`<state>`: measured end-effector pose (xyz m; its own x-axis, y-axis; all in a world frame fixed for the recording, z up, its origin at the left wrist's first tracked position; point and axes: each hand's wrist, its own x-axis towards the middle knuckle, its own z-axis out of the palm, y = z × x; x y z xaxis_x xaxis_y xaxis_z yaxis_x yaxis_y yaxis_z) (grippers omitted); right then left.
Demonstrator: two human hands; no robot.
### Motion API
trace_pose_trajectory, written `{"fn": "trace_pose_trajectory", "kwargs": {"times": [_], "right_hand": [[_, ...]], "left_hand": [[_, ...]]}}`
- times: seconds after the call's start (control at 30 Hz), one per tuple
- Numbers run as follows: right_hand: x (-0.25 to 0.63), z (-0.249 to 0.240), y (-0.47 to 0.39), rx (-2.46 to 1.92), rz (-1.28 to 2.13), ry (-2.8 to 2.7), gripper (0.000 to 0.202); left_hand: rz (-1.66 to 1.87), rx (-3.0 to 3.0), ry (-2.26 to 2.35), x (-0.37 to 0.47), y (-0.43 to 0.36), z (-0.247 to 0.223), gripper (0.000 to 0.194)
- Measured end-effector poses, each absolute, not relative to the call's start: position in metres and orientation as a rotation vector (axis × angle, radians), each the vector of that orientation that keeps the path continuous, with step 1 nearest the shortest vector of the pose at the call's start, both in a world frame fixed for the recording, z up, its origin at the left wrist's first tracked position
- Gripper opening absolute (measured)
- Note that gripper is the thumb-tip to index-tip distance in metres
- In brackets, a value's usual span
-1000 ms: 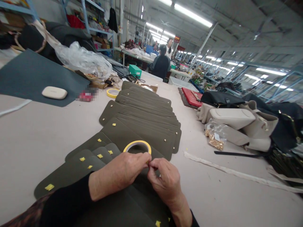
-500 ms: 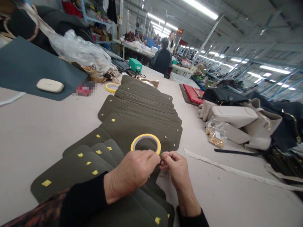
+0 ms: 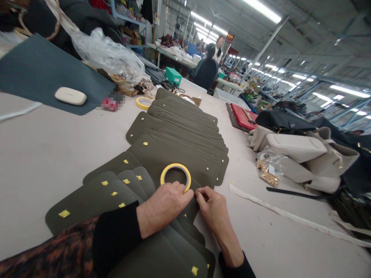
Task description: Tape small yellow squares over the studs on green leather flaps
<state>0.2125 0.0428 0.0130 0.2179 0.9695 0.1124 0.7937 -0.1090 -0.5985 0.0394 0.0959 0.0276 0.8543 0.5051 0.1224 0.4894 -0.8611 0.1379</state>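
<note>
Several yellow tape pieces [image 3: 64, 213] are seen on the overlapping olive panels [image 3: 72, 200] at the lower left and lower centre of the frame, where the sticking of tape appears to be well begun. A roll of yellow tape [image 3: 175, 166] is held tilted up just above the panels near the centre, its near rim pinched between the thumb and fingers of the left hand [image 3: 166, 206]. Beside it, the thumb and index finger of the right hand [image 3: 213, 206] are pressed together at the tips; whether a scrap of tape is caught between them cannot be told.

Further up the frame, a long fanned stack [image 3: 179, 127] of similar panels is laid on the desk [image 3: 87, 146], with small metal studs [image 3: 207, 168] showing near some corners. No yellow is visible on most of that stack, so a large share seems to be left untaped, if tape is meant for it; much of each panel is hidden by the overlap, and no firm count can be made. A second roll [image 3: 140, 105] is set down beside the stack's upper left edge, untouched. At the right, a pale strip [image 3: 278, 209] is stretched across the desk.
</note>
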Motion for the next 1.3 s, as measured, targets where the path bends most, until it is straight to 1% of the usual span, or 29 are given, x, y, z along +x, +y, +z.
{"fn": "trace_pose_trajectory", "kwargs": {"times": [0.1, 0.2, 0.27, 0.3, 0.33, 0.37, 0.4, 0.47, 0.53, 0.6, 0.7, 0.8, 0.93, 1.07, 1.17, 1.23, 1.3], "right_hand": [[0.21, 0.013, 0.047, -2.009, 0.313, -1.699, 0.019], [0.213, 0.012, 0.046, -2.051, 0.28, -1.687, 0.013], [0.218, 0.013, 0.042, -2.038, 0.251, -1.655, 0.021], [0.221, 0.013, 0.039, -2.005, 0.219, -1.657, 0.022], [0.224, 0.015, 0.036, -1.952, 0.179, -1.691, 0.018], [0.227, 0.016, 0.033, -1.883, 0.136, -1.757, 0.013], [0.228, 0.017, 0.031, -1.811, 0.093, -1.847, 0.012], [0.228, 0.018, 0.027, -1.709, 0.028, -2.051, 0.018], [0.224, 0.019, 0.029, -1.717, 0.002, -2.196, 0.02], [0.219, 0.019, 0.035, -1.829, 0.002, -2.242, 0.019], [0.212, 0.021, 0.048, -2.062, 0.068, -2.162, 0.018], [0.209, 0.027, 0.058, -2.202, 0.196, -2.018, 0.02], [0.208, 0.037, 0.052, -2.139, 0.459, -1.878, 0.023], [0.21, 0.041, 0.034, -2.007, 0.68, -1.917, 0.025], [0.215, 0.042, 0.025, -1.873, 0.653, -1.769, 0.019], [0.218, 0.044, 0.023, -1.735, 0.535, -1.586, 0.017], [0.218, 0.046, 0.023, -1.602, 0.383, -1.505, 0.017]], "left_hand": [[0.236, 2.915, 0.78, 0.04, 0.096, 0.027, 0.008], [0.221, 2.901, 0.775, 0.038, 0.095, 0.029, 0.009], [0.214, 2.891, 0.777, 0.037, 0.096, 0.031, 0.009], [0.214, 2.885, 0.776, 0.037, 0.096, 0.031, 0.009], [0.218, 2.882, 0.774, 0.037, 0.096, 0.031, 0.009], [0.222, 2.878, 0.771, 0.037, 0.097, 0.031, 0.009], [0.226, 2.875, 0.768, 0.037, 0.097, 0.031, 0.009], [0.233, 2.87, 0.775, 0.038, 0.098, 0.029, 0.009], [0.236, 2.865, 0.791, 0.038, 0.099, 0.028, 0.008], [0.235, 2.864, 0.795, 0.039, 0.1, 0.027, 0.008], [0.247, 2.866, 0.783, 0.037, 0.099, 0.029, 0.009], [0.348, 2.845, 0.779, 0.033, 0.101, 0.034, 0.012], [0.627, 2.731, 0.78, 0.026, 0.11, 0.047, 0.017], [0.855, 2.655, 0.759, 0.024, 0.119, 0.061, 0.022], [0.9, 2.631, 0.69, 0.027, 0.122, 0.064, 0.03], [0.883, 2.626, 0.631, 0.03, 0.121, 0.063, 0.039], [0.866, 2.627, 0.597, 0.033, 0.119, 0.06, 0.045]]}}
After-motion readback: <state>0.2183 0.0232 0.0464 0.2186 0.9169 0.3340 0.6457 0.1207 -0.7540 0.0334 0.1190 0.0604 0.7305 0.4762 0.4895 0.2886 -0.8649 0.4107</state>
